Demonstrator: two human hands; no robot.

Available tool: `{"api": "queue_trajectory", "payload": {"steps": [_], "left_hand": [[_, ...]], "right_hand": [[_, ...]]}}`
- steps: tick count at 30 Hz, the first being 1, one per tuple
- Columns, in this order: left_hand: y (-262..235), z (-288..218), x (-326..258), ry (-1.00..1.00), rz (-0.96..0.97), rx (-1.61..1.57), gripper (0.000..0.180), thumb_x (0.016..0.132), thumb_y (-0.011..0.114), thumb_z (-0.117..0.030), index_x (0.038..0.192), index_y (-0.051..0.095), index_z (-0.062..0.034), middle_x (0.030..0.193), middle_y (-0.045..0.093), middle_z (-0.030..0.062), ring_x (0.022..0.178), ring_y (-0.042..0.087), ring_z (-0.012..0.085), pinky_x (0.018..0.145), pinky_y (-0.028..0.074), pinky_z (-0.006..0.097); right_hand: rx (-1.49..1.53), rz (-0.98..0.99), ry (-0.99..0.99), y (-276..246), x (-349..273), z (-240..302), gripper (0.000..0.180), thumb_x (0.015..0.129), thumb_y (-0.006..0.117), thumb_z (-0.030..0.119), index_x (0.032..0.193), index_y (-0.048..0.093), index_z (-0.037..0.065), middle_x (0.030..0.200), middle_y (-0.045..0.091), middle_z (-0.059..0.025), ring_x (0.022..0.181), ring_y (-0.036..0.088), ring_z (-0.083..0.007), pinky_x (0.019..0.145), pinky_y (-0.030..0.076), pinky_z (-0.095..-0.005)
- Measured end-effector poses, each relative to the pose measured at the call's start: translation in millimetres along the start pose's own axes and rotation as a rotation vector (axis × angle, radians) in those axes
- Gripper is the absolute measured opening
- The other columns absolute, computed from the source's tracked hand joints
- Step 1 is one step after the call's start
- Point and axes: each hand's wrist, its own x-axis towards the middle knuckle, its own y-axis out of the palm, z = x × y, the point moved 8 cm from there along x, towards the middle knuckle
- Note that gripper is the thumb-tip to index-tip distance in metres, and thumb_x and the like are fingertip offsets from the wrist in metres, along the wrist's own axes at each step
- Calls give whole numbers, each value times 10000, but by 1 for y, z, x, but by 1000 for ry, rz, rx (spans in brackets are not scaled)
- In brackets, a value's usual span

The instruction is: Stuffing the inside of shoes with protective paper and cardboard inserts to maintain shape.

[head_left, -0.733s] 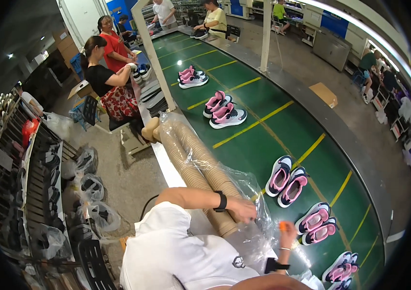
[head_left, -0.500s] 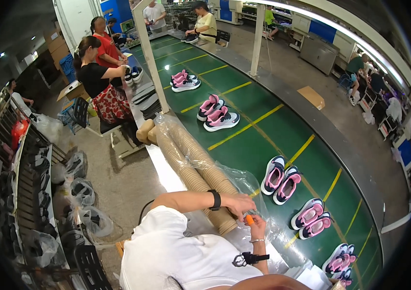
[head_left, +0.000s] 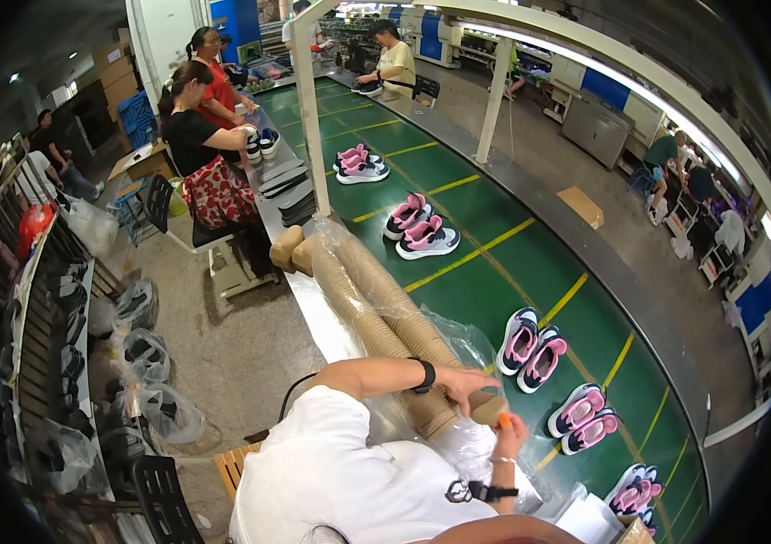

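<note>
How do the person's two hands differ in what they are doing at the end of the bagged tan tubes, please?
The left hand wears a black wristband and lies palm-down over the end of the tan tubes, while the right hand wears a thin bracelet and is raised below them. The left hand grips a tan tube end; the right hand pinches a small orange object. Both meet beside the green conveyor.

at a green conveyor belt (head_left: 494, 272) carrying pink-and-white shoe pairs (head_left: 531, 337), a left hand (head_left: 462, 384) grips a brown cardboard tube (head_left: 487, 408) at the end of a plastic-wrapped stack of tubes (head_left: 376, 299); the right hand (head_left: 509, 435) pinches a small orange object (head_left: 504, 420) just beside it.
</note>
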Motion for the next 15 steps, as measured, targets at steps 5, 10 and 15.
{"api": "queue_trajectory", "payload": {"steps": [5, 10, 15], "left_hand": [[-14, -100, 23, 527, -105, -243, 597, 549, 829, -290, 1005, 556, -20, 844, 626, 103, 807, 615, 224, 683, 472, 333], [29, -126, 5, 424, 49, -609, 423, 651, 791, -324, 810, 574, 3, 653, 583, 45, 624, 538, 103, 536, 429, 294], [95, -124, -4, 395, 51, -682, 423, 668, 779, -319, 825, 562, 9, 686, 580, 50, 635, 520, 110, 553, 433, 305]], "right_hand": [[-342, 284, -163, -1, -75, 145, 22, 776, 588, 3, 777, 584, -19, 795, 556, -42, 700, 493, -99, 632, 383, -219], [-1067, -401, -627, -119, -144, 214, 219, 848, 574, 99, 1042, 574, -2, 920, 595, -55, 812, 562, -161, 739, 438, -251], [-2274, -351, -238, -332, -255, 107, 686, 854, 533, 507, 1259, 450, -41, 1225, 490, -271, 1120, 488, -408, 904, 428, -504]]}}
